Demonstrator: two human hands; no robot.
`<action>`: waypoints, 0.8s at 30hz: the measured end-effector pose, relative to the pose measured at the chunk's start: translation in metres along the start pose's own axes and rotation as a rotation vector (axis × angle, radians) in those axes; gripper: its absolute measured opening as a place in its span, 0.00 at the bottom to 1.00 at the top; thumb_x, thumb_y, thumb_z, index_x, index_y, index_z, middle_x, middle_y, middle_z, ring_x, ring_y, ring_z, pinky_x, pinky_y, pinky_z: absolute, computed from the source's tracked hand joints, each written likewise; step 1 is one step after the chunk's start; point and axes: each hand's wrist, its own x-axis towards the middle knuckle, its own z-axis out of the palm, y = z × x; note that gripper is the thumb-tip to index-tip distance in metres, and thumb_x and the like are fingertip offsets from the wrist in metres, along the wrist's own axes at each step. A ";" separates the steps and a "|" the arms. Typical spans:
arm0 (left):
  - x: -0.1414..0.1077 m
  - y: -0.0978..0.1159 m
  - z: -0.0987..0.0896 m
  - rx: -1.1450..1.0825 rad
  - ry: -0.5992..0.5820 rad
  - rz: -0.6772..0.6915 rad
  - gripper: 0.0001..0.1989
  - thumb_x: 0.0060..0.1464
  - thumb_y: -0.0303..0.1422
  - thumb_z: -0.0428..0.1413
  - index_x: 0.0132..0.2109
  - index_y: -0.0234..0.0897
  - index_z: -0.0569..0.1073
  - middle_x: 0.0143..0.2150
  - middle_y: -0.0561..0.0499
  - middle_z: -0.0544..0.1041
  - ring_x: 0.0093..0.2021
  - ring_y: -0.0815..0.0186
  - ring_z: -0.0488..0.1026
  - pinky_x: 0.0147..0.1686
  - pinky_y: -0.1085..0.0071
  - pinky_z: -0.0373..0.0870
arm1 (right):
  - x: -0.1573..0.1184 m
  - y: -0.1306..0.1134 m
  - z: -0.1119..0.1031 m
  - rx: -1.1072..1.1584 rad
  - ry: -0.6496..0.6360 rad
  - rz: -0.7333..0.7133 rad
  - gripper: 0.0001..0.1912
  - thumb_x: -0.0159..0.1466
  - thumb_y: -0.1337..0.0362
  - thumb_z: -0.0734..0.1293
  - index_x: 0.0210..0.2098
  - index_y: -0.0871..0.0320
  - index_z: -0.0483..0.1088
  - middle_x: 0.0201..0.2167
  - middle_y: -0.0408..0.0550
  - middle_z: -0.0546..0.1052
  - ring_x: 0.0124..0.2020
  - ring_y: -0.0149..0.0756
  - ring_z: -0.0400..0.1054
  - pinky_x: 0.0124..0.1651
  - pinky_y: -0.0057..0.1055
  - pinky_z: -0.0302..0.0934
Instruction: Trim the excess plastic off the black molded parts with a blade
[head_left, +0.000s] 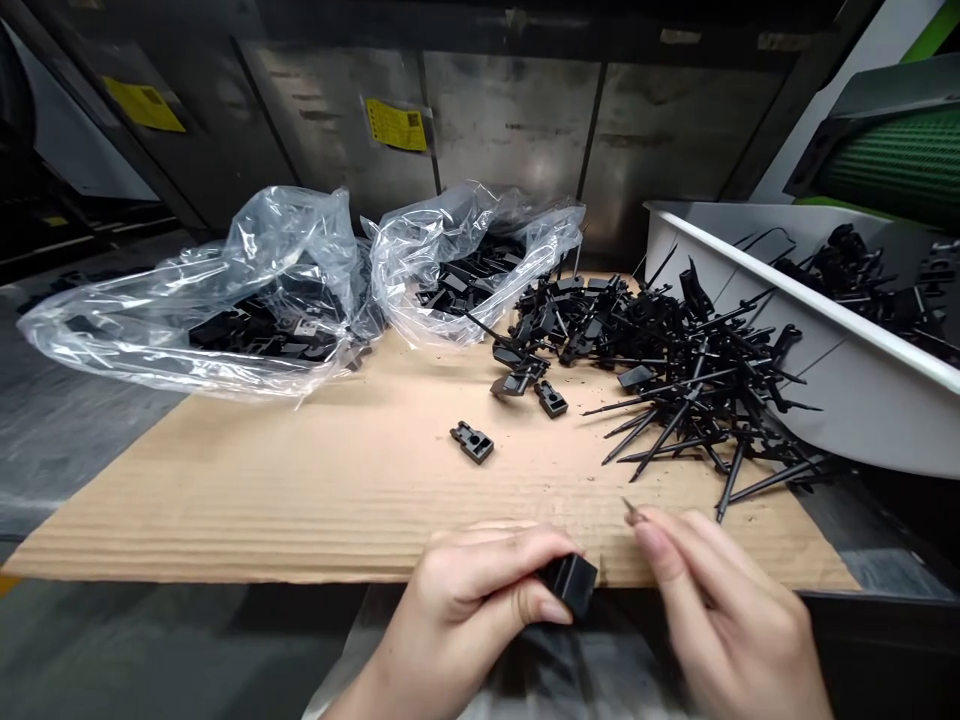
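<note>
Hands, two, bare: my left hand (469, 620) is curled closed around a black plastic block (571, 585); my right hand (724, 620) is nearly closed, its fingertips (651, 535) pinching a thin black pin (627, 508), mostly hidden, just beside the block and apart from it. Both hands lie at the near edge of the corrugated cardboard sheet (225, 520). On the sheet: two loose black blocks (472, 442), a heap of black pins (697, 400), two clear plastic bags (292, 250) of black parts. Right of the sheet: a white bin (810, 340).
</note>
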 end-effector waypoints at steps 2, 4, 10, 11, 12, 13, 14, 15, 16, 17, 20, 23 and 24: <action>0.000 0.000 0.000 0.012 -0.002 -0.007 0.08 0.55 0.31 0.55 0.41 0.42 0.78 0.33 0.50 0.81 0.33 0.60 0.78 0.32 0.72 0.74 | 0.002 0.000 -0.006 0.016 0.005 -0.002 0.07 0.62 0.68 0.62 0.37 0.56 0.70 0.29 0.48 0.76 0.29 0.35 0.72 0.31 0.26 0.63; 0.002 -0.001 0.000 0.053 0.019 0.000 0.08 0.55 0.31 0.56 0.41 0.41 0.78 0.32 0.49 0.81 0.32 0.61 0.77 0.31 0.72 0.73 | 0.003 -0.004 -0.008 0.109 -0.024 0.039 0.07 0.63 0.68 0.60 0.37 0.54 0.69 0.26 0.44 0.75 0.24 0.32 0.70 0.27 0.24 0.62; 0.002 -0.004 0.003 0.109 0.055 0.052 0.08 0.55 0.30 0.56 0.42 0.42 0.76 0.32 0.51 0.80 0.33 0.63 0.77 0.33 0.75 0.72 | 0.003 -0.019 0.003 0.163 -0.142 0.164 0.13 0.66 0.64 0.55 0.25 0.54 0.63 0.18 0.38 0.66 0.18 0.26 0.63 0.24 0.22 0.56; 0.001 -0.004 0.003 0.113 0.058 0.059 0.08 0.55 0.29 0.56 0.42 0.42 0.76 0.32 0.52 0.80 0.32 0.64 0.77 0.33 0.75 0.71 | 0.003 -0.020 0.006 0.159 -0.139 0.146 0.13 0.66 0.65 0.55 0.25 0.54 0.62 0.18 0.38 0.66 0.19 0.26 0.63 0.24 0.21 0.55; 0.001 -0.004 0.003 0.119 0.061 0.065 0.08 0.54 0.28 0.56 0.42 0.42 0.76 0.32 0.52 0.80 0.33 0.64 0.77 0.33 0.75 0.71 | 0.004 -0.021 0.008 0.160 -0.131 0.126 0.12 0.66 0.66 0.55 0.26 0.54 0.62 0.18 0.38 0.66 0.19 0.26 0.63 0.24 0.21 0.55; 0.000 -0.004 0.002 0.124 0.066 0.072 0.09 0.54 0.28 0.57 0.42 0.42 0.76 0.33 0.52 0.80 0.33 0.64 0.77 0.33 0.75 0.71 | 0.004 -0.021 0.010 0.164 -0.120 0.107 0.12 0.65 0.67 0.55 0.26 0.54 0.62 0.18 0.38 0.66 0.20 0.25 0.63 0.25 0.20 0.55; 0.000 -0.004 0.002 0.129 0.073 0.079 0.09 0.54 0.27 0.57 0.42 0.42 0.76 0.33 0.52 0.80 0.34 0.64 0.77 0.34 0.76 0.71 | 0.005 -0.020 0.011 0.167 -0.111 0.091 0.12 0.65 0.67 0.55 0.26 0.54 0.62 0.19 0.38 0.66 0.20 0.26 0.64 0.25 0.20 0.55; -0.001 -0.004 0.002 0.134 0.082 0.084 0.10 0.53 0.27 0.57 0.43 0.43 0.76 0.34 0.53 0.80 0.34 0.64 0.77 0.35 0.76 0.71 | 0.005 -0.020 0.012 0.167 -0.108 0.079 0.12 0.65 0.68 0.55 0.26 0.54 0.61 0.19 0.38 0.66 0.20 0.26 0.64 0.25 0.20 0.56; -0.001 -0.003 0.002 0.141 0.091 0.088 0.10 0.53 0.26 0.58 0.43 0.43 0.76 0.34 0.53 0.80 0.35 0.65 0.77 0.36 0.77 0.71 | 0.005 -0.019 0.012 0.166 -0.111 0.070 0.12 0.65 0.68 0.55 0.26 0.54 0.61 0.18 0.38 0.66 0.20 0.26 0.64 0.25 0.20 0.56; -0.001 -0.003 0.002 0.148 0.099 0.094 0.11 0.52 0.26 0.58 0.43 0.43 0.76 0.35 0.53 0.81 0.35 0.65 0.77 0.36 0.77 0.71 | 0.005 -0.018 0.013 0.164 -0.114 0.065 0.12 0.65 0.68 0.55 0.26 0.54 0.61 0.18 0.38 0.66 0.20 0.26 0.63 0.24 0.21 0.56; 0.000 -0.002 0.005 0.164 0.105 0.093 0.11 0.52 0.25 0.59 0.42 0.42 0.77 0.34 0.53 0.81 0.35 0.66 0.77 0.36 0.78 0.71 | 0.004 -0.017 0.013 0.173 -0.130 0.064 0.11 0.65 0.68 0.55 0.27 0.55 0.62 0.18 0.39 0.66 0.20 0.26 0.63 0.24 0.21 0.55; 0.001 -0.002 0.007 0.182 0.117 0.060 0.11 0.51 0.24 0.58 0.41 0.41 0.78 0.34 0.53 0.82 0.34 0.64 0.78 0.34 0.77 0.73 | 0.000 -0.018 0.013 0.197 -0.195 0.094 0.12 0.65 0.67 0.55 0.26 0.55 0.62 0.18 0.38 0.65 0.19 0.25 0.62 0.23 0.21 0.54; 0.002 -0.002 0.008 0.192 0.136 0.036 0.11 0.51 0.24 0.58 0.41 0.41 0.78 0.34 0.53 0.82 0.33 0.64 0.78 0.33 0.77 0.74 | -0.002 -0.019 0.012 0.218 -0.232 0.088 0.13 0.65 0.66 0.55 0.24 0.55 0.61 0.17 0.38 0.65 0.18 0.25 0.61 0.22 0.21 0.53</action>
